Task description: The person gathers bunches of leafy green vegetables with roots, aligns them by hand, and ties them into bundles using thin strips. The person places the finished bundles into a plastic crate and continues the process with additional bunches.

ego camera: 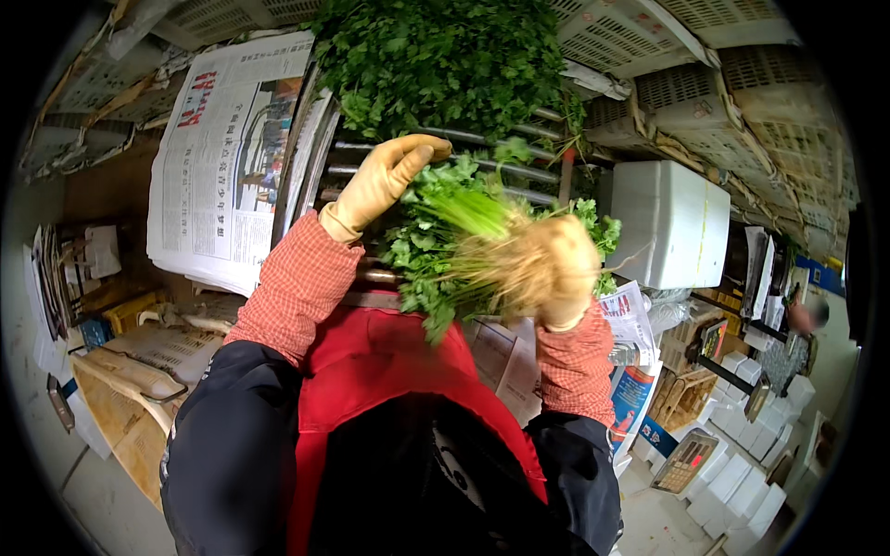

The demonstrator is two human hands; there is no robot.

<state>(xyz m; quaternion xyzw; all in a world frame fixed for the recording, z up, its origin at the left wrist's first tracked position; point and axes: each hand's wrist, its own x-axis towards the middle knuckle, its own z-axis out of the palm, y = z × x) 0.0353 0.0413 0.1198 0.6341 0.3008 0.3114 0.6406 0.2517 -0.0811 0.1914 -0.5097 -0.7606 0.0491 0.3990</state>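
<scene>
Both of my hands wear pale rubber gloves. My right hand, blurred, is closed around the root end of a bunch of leafy greens, like celery or parsley, its pale roots spread towards the middle. My left hand is raised just left of the bunch, fingers bent over near its leaves; whether it touches them I cannot tell. More leaves hang below the roots, over the edge of a metal roller rack. At the rack's far end lies a large heap of the same greens.
A stack of newspapers lies to the left of the rack. At the right stands a white foam box, with plastic crates behind. Scales and white foam boxes are at the lower right; a wooden board is lower left.
</scene>
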